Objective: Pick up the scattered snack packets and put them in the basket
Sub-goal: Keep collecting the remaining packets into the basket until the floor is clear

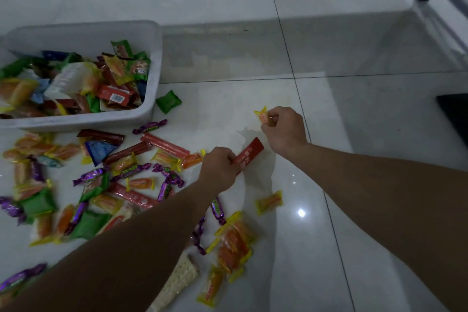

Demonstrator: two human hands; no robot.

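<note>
Both hands mid-pick; basket part-filled, lots left on the floor.

L hand grips one end of a long flat red packet, its other end sticking out toward the R hand. R hand pinches a small yellow packet, see-thru w/ crimped ends. Can't tell if either is clear of the floor yet. White basket sits well off to the left of both grips, already holding a mixed heap. Approx half done by my guess: dozens of loose packets (purple twists, green, orange-yellow) remain left of and below the L grip.
</note>
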